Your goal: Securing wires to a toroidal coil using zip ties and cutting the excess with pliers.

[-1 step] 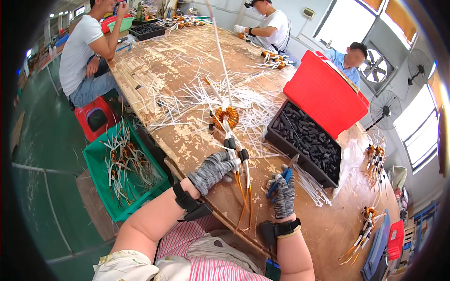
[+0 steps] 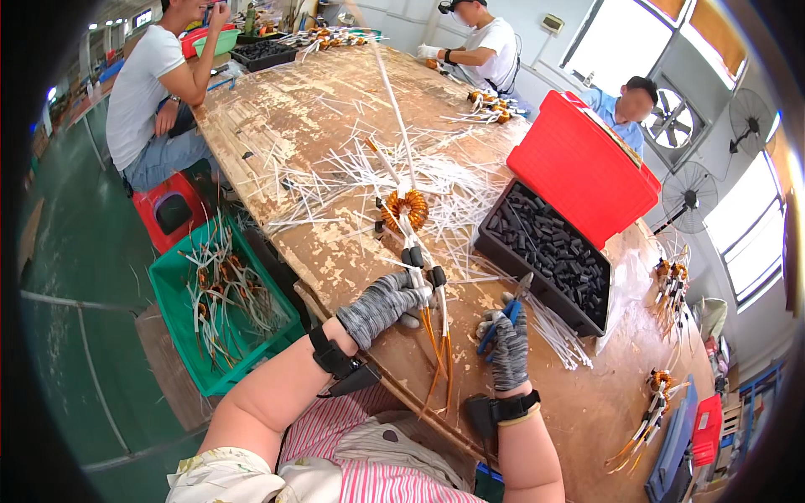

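My left hand (image 2: 377, 308), in a grey knitted glove, pinches the white-sleeved leads (image 2: 423, 289) of a copper-wound ring coil (image 2: 391, 206). The coil lies on the table beyond my fingers, and its bare copper ends run back toward the table's near edge. Black tube pieces (image 2: 412, 256) sit on the leads just past my fingertips. In my gloved right hand (image 2: 508, 356) is a pair of blue-handled pliers (image 2: 513, 311), jaws pointing away from me. The pliers are apart from the leads. Loose white ties (image 2: 453, 180) lie around the coil.
A black crate (image 2: 486, 242) of short black tubes stands ahead of my right hand, a red bin (image 2: 579, 159) behind it. More coils (image 2: 658, 398) lie at the right. A green crate (image 2: 180, 323) holding coils is at lower left. Several people sit around the wooden table (image 2: 277, 92).
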Motion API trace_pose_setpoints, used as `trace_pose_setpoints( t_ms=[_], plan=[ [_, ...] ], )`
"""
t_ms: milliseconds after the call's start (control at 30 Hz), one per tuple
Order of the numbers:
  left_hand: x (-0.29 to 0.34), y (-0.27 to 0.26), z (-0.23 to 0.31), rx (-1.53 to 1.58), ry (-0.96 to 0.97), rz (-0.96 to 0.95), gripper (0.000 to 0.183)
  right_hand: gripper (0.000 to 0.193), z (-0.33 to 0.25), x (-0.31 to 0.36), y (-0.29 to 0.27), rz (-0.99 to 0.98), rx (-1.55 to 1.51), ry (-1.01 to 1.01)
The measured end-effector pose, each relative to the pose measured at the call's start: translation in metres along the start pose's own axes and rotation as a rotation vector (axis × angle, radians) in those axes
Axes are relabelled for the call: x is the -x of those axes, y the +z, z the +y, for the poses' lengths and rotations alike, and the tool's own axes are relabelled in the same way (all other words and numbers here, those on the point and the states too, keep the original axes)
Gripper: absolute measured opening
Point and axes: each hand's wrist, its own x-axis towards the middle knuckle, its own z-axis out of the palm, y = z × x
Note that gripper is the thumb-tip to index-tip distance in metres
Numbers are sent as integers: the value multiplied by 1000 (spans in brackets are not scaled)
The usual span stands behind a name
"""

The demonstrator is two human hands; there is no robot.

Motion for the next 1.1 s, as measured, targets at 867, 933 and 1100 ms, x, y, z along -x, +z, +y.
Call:
trace_pose_setpoints(
  t_ms=[867,933,1100],
  plan=[
    [-3,-16,-12,49,69,-64,21,31,-107,-25,148,-724,2313,-411],
    [0,-15,-10,98,69,-63,20,23,-113,-29,153,-750,2305,-396],
    [-6,-18,-22,69,89,-91,21,33,-124,-43,154,-609,2328,-593]
  ],
)
